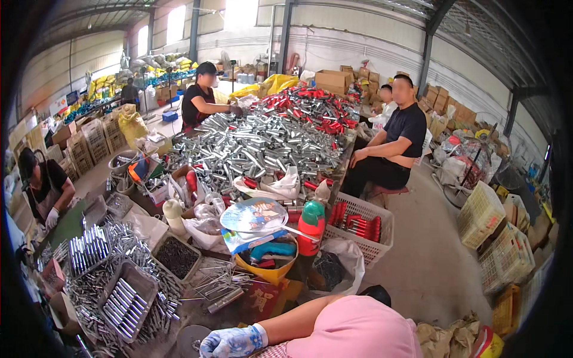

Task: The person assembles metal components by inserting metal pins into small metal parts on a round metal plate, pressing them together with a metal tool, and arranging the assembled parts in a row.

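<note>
My right hand (233,342), in a white glove with a blue pattern, is at the lower edge. Its bare forearm and a pink sleeve (364,328) reach in from the right. The fingers look curled, but their tips run out of the picture, so whatever they may hold is hidden. A grey round disc (192,340) lies just left of the glove. Beyond it are a grey tray (150,285) with shiny metal rods, a heap of loose metal pins (164,316), thin rods (224,280) and a tray of small dark parts (177,258). My left hand is out of view.
A yellow bucket (274,274) holds a teal tool; a round hand fan (253,215) lies above it. A red-green bottle (311,227) stands beside a white crate (373,253) of red-handled parts. Metal tubes (256,146) cover the big table. Several people sit or work around.
</note>
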A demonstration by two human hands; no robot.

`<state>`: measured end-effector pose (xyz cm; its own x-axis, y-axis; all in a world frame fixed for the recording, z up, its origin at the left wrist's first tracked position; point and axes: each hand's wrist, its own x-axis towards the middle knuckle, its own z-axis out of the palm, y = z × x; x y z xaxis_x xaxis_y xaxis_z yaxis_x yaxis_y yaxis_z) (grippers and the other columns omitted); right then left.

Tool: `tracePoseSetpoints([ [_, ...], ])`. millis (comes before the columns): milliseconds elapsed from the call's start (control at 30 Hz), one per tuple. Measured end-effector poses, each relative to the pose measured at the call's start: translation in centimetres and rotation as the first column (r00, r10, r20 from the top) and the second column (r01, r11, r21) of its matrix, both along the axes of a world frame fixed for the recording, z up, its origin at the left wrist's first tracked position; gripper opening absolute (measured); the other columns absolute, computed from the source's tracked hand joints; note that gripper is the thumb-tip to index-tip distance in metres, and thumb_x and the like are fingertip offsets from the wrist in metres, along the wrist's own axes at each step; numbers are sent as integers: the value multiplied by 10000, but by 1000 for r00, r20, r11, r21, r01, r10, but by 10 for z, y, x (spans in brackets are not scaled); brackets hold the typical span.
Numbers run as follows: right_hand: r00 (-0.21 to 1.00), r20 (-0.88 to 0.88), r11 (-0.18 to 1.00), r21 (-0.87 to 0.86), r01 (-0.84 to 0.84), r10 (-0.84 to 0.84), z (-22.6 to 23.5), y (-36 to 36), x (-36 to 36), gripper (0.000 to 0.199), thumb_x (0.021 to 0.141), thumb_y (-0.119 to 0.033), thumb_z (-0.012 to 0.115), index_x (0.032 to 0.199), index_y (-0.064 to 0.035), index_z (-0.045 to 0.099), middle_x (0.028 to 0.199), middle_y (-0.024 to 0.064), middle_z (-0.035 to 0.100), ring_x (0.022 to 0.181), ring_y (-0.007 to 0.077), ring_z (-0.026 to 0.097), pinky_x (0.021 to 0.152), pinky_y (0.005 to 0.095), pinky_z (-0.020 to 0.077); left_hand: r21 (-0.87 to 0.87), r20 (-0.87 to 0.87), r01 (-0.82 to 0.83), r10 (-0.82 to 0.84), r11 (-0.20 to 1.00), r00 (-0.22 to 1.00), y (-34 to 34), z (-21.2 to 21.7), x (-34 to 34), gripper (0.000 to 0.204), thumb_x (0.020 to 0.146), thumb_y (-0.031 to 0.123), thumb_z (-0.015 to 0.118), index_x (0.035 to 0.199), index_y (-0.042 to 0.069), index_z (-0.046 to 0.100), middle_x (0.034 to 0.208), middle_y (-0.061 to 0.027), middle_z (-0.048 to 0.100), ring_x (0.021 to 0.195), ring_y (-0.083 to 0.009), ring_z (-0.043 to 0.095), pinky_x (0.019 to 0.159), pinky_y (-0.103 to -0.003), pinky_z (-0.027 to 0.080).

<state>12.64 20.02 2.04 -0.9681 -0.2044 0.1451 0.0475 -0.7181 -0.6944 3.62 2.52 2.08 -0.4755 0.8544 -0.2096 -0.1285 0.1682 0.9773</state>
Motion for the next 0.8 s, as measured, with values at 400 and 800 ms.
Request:
tracePoseSetpoints([
  [400, 996, -26, 992, 97, 82, -80, 6, -6, 1, 264, 833, -266, 742, 900, -22, 671, 860, 46, 676, 770, 114, 616, 690, 233, 491, -1, 80, 107, -107, 994, 991, 0, -5, -8, 261, 984, 238, 587, 934, -7, 662, 752, -46, 644, 626, -129, 553, 594, -281, 446],
  [800, 874, 71, 732, 581, 356, -481, 13, 12, 9, 67, 997, -109, 559, 1029, -57, 588, 813, -33, 557, 738, 67, 516, 677, 237, 457, -7, -660, -61, 41, 998, 750, -12, -37, -27, 214, 949, 35, 487, 1136, -36, 564, 982, -110, 593, 848, -190, 561, 747, -309, 475],
])
